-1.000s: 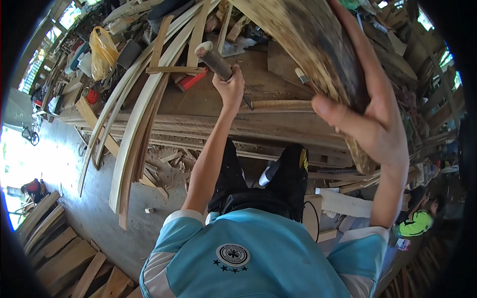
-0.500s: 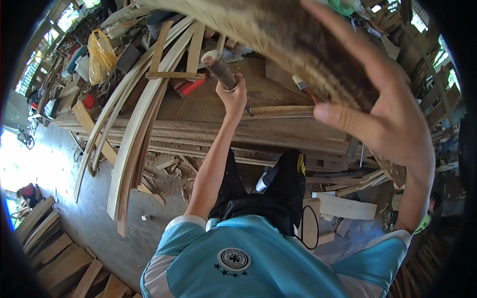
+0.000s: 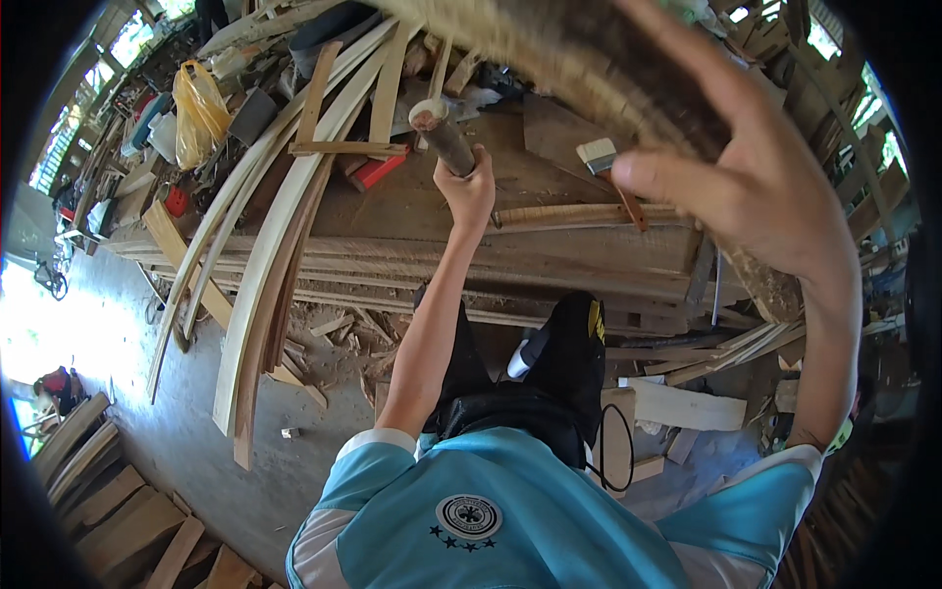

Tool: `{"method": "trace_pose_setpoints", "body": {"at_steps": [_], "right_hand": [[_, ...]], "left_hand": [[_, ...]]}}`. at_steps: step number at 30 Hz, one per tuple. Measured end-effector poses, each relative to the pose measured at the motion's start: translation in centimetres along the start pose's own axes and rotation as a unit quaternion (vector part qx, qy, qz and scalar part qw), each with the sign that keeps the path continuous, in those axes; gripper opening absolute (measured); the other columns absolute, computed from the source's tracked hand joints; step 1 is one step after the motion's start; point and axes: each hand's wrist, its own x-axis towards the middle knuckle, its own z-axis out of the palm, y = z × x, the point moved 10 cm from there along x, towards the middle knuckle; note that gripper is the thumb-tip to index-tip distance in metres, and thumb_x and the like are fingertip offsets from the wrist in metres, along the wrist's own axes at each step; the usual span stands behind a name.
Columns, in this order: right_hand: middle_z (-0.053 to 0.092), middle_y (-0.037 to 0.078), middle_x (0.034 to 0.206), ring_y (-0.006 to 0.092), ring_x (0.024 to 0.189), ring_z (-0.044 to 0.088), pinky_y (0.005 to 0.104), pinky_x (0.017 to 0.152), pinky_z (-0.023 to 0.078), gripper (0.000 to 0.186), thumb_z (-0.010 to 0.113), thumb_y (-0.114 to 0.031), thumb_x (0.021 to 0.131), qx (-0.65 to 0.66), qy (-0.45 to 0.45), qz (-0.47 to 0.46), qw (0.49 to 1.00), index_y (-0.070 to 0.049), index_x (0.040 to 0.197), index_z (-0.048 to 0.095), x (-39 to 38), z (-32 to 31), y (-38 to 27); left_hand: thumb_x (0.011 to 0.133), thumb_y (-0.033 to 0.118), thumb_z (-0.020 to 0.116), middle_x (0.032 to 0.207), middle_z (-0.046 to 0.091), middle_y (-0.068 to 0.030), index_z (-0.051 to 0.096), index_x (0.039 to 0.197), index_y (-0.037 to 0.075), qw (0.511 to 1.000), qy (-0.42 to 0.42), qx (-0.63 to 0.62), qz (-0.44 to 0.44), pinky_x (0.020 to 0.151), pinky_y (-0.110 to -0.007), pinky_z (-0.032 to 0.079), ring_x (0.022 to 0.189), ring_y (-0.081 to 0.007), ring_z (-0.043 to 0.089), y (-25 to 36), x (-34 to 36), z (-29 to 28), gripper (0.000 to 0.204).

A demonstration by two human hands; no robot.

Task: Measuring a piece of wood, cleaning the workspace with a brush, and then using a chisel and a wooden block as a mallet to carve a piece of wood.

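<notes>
My left hand (image 3: pixel 467 188) is closed round a thick wooden stick (image 3: pixel 446 140) whose pale, rough end tilts up to the left. Close to the camera, a long, rough piece of wood (image 3: pixel 589 69) slants from the top toward the lower right, blurred along much of its length. My right hand (image 3: pixel 760 191) grips it, thumb on the near side and a finger stretched along the far side. Just left of that thumb shows a flat paintbrush (image 3: pixel 631 204) with light bristles and a reddish-brown handle. It lies across a thin curved wooden strip (image 3: pixel 559 216) on the workbench.
The wooden workbench (image 3: pixel 392 221) spans the space before me. Long bent strips (image 3: pixel 260 294) overhang its left side, near a red box (image 3: pixel 380 174) and a yellow plastic bag (image 3: pixel 200 113). Wood scraps (image 3: pixel 343 329) litter the floor, and boards (image 3: pixel 128 520) are stacked at lower left.
My left hand and the stick have shifted slightly right and down. The rough wood and my right hand have moved a little, so more of the paintbrush now shows.
</notes>
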Motion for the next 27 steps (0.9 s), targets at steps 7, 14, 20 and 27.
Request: {"method": "trace_pose_setpoints", "body": {"at_steps": [7,14,20,27], "right_hand": [[0.036,0.019,0.126,0.0212,0.08,0.058,0.0243,0.054,0.051,0.082,0.059,-0.009,0.064,0.087,-0.1,0.162,0.978,-0.023,0.134,0.019,-1.5,3.8,4.5],[0.039,0.02,0.124,0.0234,0.094,0.053,0.0279,0.078,0.044,0.084,0.065,-0.012,0.063,0.252,0.025,0.327,0.91,-0.005,0.133,0.019,-9.5,9.7,11.1],[0.051,0.016,0.106,0.0191,0.091,0.052,0.0308,0.076,0.044,0.079,0.067,-0.001,0.062,0.272,0.182,0.313,0.892,-0.005,0.129,0.027,-15.4,19.0,17.5],[0.056,0.017,0.087,0.0236,0.069,0.056,0.0305,0.057,0.044,0.067,0.063,-0.009,0.065,0.252,0.235,0.339,0.875,-0.005,0.124,0.03,-17.7,25.4,20.3]], "left_hand": [[0.077,0.002,0.053,0.054,0.042,0.0037,0.042,0.063,0.004,0.999,-0.019,-0.033,-0.015,0.043,-0.02,0.03,0.048,-0.0034,0.039,0.3,-0.4,-0.5,0.018],[0.077,0.001,0.052,0.049,0.04,0.0024,0.037,0.059,0.007,0.994,0.045,-0.087,-0.052,0.035,-0.021,0.027,0.039,-0.0046,0.038,-0.2,0.6,-2.6,0.024],[0.077,0.002,0.05,0.048,0.036,0.0007,0.037,0.069,0.008,0.987,0.053,-0.127,-0.088,0.034,-0.023,0.022,0.036,-0.0071,0.032,-0.5,0.9,-2.7,0.017],[0.077,0.004,0.051,0.049,0.034,0.0003,0.036,0.066,0.009,0.963,0.148,-0.155,-0.164,0.035,-0.024,0.02,0.037,-0.0084,0.028,-3.9,2.4,-6.9,0.019]]}}
